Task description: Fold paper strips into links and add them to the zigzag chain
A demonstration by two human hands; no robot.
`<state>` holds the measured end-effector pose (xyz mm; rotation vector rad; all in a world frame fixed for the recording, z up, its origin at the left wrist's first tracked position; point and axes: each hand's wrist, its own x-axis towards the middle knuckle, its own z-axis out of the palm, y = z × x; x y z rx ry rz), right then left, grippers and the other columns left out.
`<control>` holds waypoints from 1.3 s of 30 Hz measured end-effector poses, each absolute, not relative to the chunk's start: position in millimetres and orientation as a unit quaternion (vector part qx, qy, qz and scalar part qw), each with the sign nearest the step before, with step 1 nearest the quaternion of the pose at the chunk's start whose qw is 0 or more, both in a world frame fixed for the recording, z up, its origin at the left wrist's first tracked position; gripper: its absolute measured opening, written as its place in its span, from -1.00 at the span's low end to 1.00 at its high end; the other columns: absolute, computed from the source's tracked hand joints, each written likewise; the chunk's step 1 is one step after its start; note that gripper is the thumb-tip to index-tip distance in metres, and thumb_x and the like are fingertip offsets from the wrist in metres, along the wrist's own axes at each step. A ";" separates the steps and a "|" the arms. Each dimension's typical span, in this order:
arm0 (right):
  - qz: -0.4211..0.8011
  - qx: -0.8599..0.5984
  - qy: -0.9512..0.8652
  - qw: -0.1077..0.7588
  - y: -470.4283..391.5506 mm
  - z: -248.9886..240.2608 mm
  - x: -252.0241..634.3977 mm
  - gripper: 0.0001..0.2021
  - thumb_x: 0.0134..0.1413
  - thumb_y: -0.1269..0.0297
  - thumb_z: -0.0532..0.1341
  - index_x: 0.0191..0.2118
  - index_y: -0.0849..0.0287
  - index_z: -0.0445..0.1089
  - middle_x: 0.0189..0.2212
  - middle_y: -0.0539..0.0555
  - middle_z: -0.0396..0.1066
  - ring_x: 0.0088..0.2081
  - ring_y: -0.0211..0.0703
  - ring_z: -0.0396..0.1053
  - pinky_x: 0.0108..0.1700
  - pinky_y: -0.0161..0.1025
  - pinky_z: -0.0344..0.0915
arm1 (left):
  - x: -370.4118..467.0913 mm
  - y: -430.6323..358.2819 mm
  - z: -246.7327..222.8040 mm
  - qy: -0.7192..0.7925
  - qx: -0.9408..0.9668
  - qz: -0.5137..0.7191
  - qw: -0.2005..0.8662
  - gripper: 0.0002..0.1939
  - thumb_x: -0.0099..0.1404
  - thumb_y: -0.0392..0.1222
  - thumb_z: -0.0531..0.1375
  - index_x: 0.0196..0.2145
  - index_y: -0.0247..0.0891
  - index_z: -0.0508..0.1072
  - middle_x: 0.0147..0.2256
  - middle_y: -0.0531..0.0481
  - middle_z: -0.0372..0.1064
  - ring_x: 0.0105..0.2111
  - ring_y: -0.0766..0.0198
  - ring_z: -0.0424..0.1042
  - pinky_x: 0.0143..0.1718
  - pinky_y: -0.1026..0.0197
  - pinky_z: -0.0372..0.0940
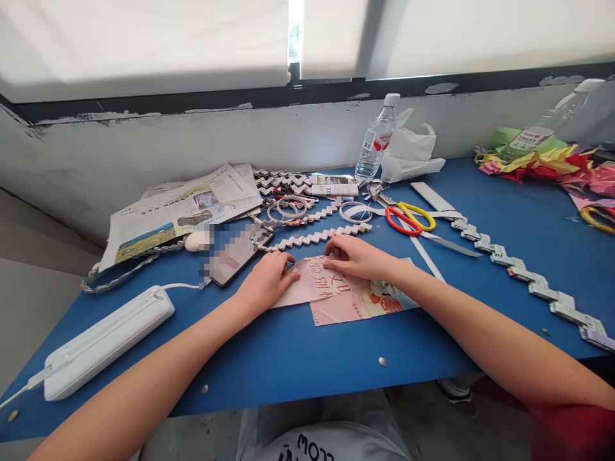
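A pink printed paper (339,307) with red Chinese characters and a coloured picture at its right end lies on the blue table, one part overlapping another at an angle. At its left upper edge, my left hand (271,275) grips the sheet between thumb and fingers. My right hand (353,256) has its fingers bent and pinches the paper's upper middle. Just beyond the hands runs a zigzag folded-paper strip (312,238). Scissors with red and yellow handles (403,219) rest past my right wrist, among white paper strips.
Newspapers (192,205), a phone (240,253) and a white power bank (110,342) with cable are on the left. A water bottle (377,141) and plastic bag (413,150) stand by the wall. Rightward lie a long folded-paper chain (523,275) and colourful paper (552,166).
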<state>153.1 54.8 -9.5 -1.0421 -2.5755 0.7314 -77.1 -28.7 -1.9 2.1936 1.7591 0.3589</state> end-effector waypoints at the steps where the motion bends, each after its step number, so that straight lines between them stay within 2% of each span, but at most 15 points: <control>1: 0.249 -0.349 -0.892 0.145 54.7 -10.2 153.1 -0.80 0.11 0.13 0.21 -0.26 0.16 0.34 -0.26 0.11 0.36 -0.20 -0.07 0.32 -0.15 -0.12 0.29 | -76.6 -29.3 -2.6 0.610 0.766 0.128 0.154 -0.76 0.33 -0.13 0.15 -0.11 -0.29 0.43 -0.24 -0.08 0.36 -0.13 0.08 0.35 -0.10 0.07 0.29; 3: 0.255 -0.332 -0.892 0.168 54.3 -11.4 153.0 -0.81 0.10 0.14 0.22 -0.27 0.15 0.33 -0.19 0.14 0.35 -0.10 -0.03 0.30 -0.03 -0.06 0.27 | -76.0 -30.3 -4.0 0.600 0.776 0.144 0.133 -0.80 0.32 -0.15 0.15 -0.15 -0.27 0.44 -0.19 -0.10 0.34 -0.10 0.08 0.33 -0.06 0.04 0.27; 5: 0.270 -0.325 -0.887 0.185 53.7 -11.8 152.5 -0.81 0.09 0.15 0.23 -0.26 0.15 0.33 -0.16 0.14 0.36 -0.09 -0.03 0.31 0.01 -0.04 0.27 | -75.9 -30.6 -4.6 0.589 0.785 0.160 0.109 -0.83 0.31 -0.15 0.17 -0.20 -0.26 0.45 -0.13 -0.12 0.33 -0.07 0.07 0.31 -0.01 0.01 0.24; 12: 0.274 -0.321 -0.888 0.182 48.8 -9.0 143.2 -0.72 0.10 0.10 0.25 -0.15 0.17 0.43 -0.24 0.13 0.45 -0.17 -0.06 0.37 -0.10 -0.11 0.31 | -73.8 -30.0 -1.6 0.564 0.799 0.165 0.128 -0.86 0.36 -0.18 0.11 -0.27 -0.27 0.42 -0.25 -0.06 0.42 -0.18 0.12 0.37 -0.09 0.03 0.25; 16: 0.260 -0.323 -0.897 0.156 45.0 -9.4 137.7 -0.81 0.07 0.19 0.30 -0.22 0.16 0.49 -0.30 0.10 0.49 -0.23 -0.08 0.38 -0.18 -0.16 0.30 | -73.1 -30.1 -1.4 0.565 0.793 0.185 0.134 -0.85 0.36 -0.19 0.09 -0.28 -0.26 0.43 -0.28 -0.05 0.44 -0.25 0.16 0.38 -0.15 0.09 0.28; 21: 0.219 -0.291 -0.915 0.176 44.0 -12.8 139.1 -0.87 0.16 0.30 0.23 -0.31 0.19 0.52 -0.34 0.11 0.47 -0.25 -0.11 0.38 -0.19 -0.19 0.30 | -77.6 -26.9 -0.2 0.549 0.807 0.179 0.127 -0.86 0.35 -0.26 0.08 -0.27 -0.26 0.44 -0.27 -0.06 0.43 -0.21 0.16 0.39 -0.14 0.13 0.30; 25: 0.136 -0.240 -0.939 0.207 48.0 -18.2 144.8 -0.80 0.23 0.34 0.15 -0.26 0.19 0.54 -0.32 0.15 0.49 -0.27 -0.10 0.38 -0.17 -0.15 0.30 | -83.4 -24.6 0.0 0.544 0.820 0.144 0.105 -0.80 0.36 -0.29 0.04 -0.26 -0.25 0.48 -0.25 -0.07 0.41 -0.20 0.16 0.39 -0.13 0.13 0.30; 29: 0.088 -0.228 -0.946 0.212 53.0 -22.2 153.2 -0.72 0.27 0.37 0.06 -0.24 0.18 0.54 -0.33 0.15 0.52 -0.29 -0.09 0.39 -0.21 -0.14 0.32 | -86.1 -27.5 2.6 0.545 0.832 0.077 0.072 -0.72 0.34 -0.38 0.00 -0.15 -0.25 0.48 -0.20 -0.10 0.40 -0.19 0.15 0.39 -0.16 0.14 0.29; 33: 0.052 -0.212 -0.956 0.195 56.1 -21.9 160.9 -0.70 0.28 0.33 0.04 -0.26 0.17 0.54 -0.33 0.16 0.52 -0.31 -0.10 0.39 -0.23 -0.16 0.34 | -82.2 -35.4 13.9 0.528 0.849 -0.011 0.031 -0.66 0.28 -0.49 0.00 -0.12 -0.28 0.47 -0.17 -0.13 0.37 -0.17 0.12 0.36 -0.16 0.14 0.27; 39: -0.003 -0.179 -0.973 0.148 58.6 -17.5 168.6 -0.66 0.28 0.36 -0.01 -0.30 0.18 0.54 -0.34 0.18 0.51 -0.32 -0.10 0.38 -0.22 -0.14 0.34 | -70.2 -45.4 31.3 0.508 0.851 -0.133 -0.005 -0.61 0.21 -0.57 0.02 -0.06 -0.43 0.43 -0.13 -0.25 0.35 -0.18 0.05 0.34 -0.18 0.08 0.30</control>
